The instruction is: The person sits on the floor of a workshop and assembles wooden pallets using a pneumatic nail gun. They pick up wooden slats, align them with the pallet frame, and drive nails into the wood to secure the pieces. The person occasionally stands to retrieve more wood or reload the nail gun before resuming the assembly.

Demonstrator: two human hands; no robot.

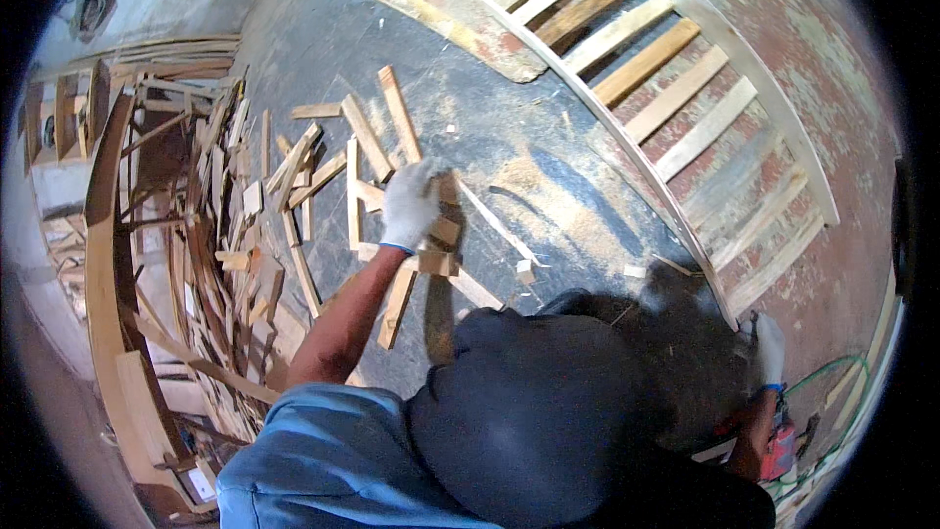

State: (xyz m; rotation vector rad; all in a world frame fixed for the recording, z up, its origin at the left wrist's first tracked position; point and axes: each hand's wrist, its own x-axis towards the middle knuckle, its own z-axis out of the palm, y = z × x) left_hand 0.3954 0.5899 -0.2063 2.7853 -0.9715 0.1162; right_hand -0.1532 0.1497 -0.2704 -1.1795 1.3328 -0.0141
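Head view: the left hand (411,204), in a white work glove, reaches forward and down onto a loose scatter of short wooden offcuts (372,152) lying on the dark, dusty floor (509,147). Its fingers (431,176) curl over a small wooden block (443,230) at the near edge of the scatter; the block's short faces show beside the palm, and its long axis runs roughly away from the person, up the picture. Whether the grip is fully closed or the fingers only rest on it cannot be told. Just below it another flat strip (397,306) lies on the floor, pointing the same way, near the forearm.

The right hand (769,348), also white-gloved, is low at the right side, at the near end of a long slatted wooden frame (685,88). The frame lies flat on the floor, its two curved rails running from the hand up toward the top of the picture, with pale and brown slats across between them. The hand's fingers are bent at the rail's end, but what they hold is hidden. Beside that wrist lie a red tool (780,453) and a green hose (827,372).

To the left stands a large heap of wood scraps (211,264), strips and bent pieces crossing at all angles.
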